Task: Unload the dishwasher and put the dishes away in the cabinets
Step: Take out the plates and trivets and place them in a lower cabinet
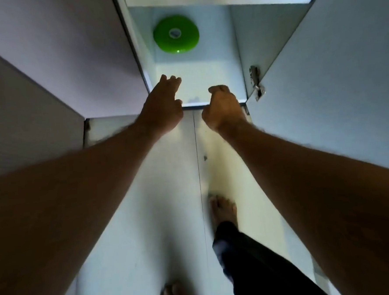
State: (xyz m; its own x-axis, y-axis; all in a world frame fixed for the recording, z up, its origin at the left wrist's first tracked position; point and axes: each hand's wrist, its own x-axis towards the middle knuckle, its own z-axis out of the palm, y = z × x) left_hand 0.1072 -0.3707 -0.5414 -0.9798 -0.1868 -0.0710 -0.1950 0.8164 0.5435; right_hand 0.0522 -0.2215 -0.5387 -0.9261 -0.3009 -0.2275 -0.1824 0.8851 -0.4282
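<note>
A round green dish (176, 36) is seen deep inside the open white cabinet (237, 44). It is laid flat on the cabinet floor, near the left wall, with a grey middle.

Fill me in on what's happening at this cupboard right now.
A person stands barefoot at an open low cabinet, both arms stretched toward it. The left hand reaches over the shelf's front edge with fingers relaxed; the right hand is curled near the edge. Neither has a grip on anything. A green plate lies deep on the shelf, apart from both hands. The cabinet door stands open on the right.
</note>
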